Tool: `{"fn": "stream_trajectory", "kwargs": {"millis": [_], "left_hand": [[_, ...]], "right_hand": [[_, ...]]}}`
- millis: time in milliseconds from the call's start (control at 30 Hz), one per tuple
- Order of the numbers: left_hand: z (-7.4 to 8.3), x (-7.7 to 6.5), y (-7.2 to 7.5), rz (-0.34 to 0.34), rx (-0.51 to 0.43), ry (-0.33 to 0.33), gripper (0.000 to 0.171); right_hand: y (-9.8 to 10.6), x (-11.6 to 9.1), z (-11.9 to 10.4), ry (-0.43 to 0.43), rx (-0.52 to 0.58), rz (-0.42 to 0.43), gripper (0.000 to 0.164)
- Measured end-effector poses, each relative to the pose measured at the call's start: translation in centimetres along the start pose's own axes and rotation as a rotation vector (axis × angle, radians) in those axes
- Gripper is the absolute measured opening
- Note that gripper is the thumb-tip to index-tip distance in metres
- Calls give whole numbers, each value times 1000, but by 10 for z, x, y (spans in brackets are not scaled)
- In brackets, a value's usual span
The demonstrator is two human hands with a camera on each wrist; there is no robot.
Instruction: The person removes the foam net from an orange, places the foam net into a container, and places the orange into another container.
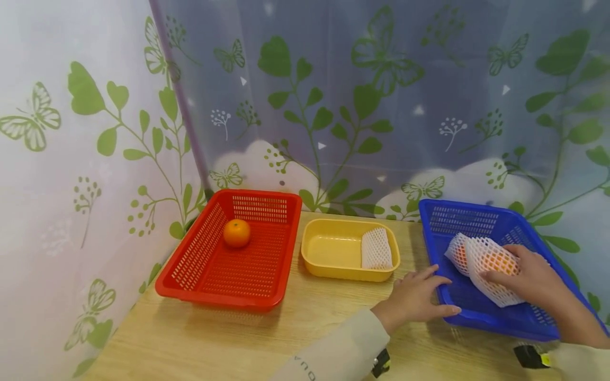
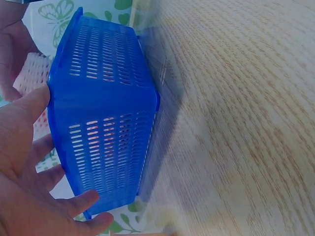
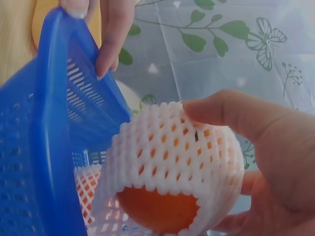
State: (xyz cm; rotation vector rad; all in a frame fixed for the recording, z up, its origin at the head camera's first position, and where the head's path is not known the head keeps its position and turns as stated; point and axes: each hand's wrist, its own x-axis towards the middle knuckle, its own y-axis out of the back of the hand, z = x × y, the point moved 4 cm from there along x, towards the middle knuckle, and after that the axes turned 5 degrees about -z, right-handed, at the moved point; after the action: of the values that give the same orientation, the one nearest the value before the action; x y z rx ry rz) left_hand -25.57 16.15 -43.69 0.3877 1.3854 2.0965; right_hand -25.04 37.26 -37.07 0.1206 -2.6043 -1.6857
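Note:
My right hand (image 1: 534, 275) holds an orange (image 3: 160, 209) in a white foam net sleeve (image 3: 167, 147), with the thumb on one side and fingers round the other. The bare bottom of the fruit shows through the sleeve's opening. It is over the blue basket (image 1: 486, 320), where a second netted orange (image 1: 459, 253) lies beside it. My left hand (image 1: 414, 299) rests at the basket's near left corner, fingers spread. In the left wrist view its thumb (image 2: 37, 101) touches the rim, and some fingertips pass behind the rim while others lie along the outer wall.
A yellow tray (image 1: 333, 253) in the middle holds an empty white foam sleeve (image 1: 376, 248). To the left stands a red basket (image 1: 229, 302) with one bare orange (image 1: 236, 233) in it. All stand on a wooden table (image 1: 200, 341), with patterned curtains (image 1: 329, 106) behind and at the left.

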Motion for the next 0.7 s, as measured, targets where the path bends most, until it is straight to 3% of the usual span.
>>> {"fn": "stream_trajectory", "kwargs": {"millis": [167, 433, 700], "left_hand": [[-1, 2, 0, 16, -74, -14, 52], [-12, 3, 16, 156, -546, 30, 59], [-36, 5, 27, 146, -777, 23, 61]], "right_hand": [[-3, -2, -13, 52, 68, 34, 86], [-13, -2, -38, 76, 200, 57, 89], [-29, 3, -64, 137, 357, 52, 87]]}}
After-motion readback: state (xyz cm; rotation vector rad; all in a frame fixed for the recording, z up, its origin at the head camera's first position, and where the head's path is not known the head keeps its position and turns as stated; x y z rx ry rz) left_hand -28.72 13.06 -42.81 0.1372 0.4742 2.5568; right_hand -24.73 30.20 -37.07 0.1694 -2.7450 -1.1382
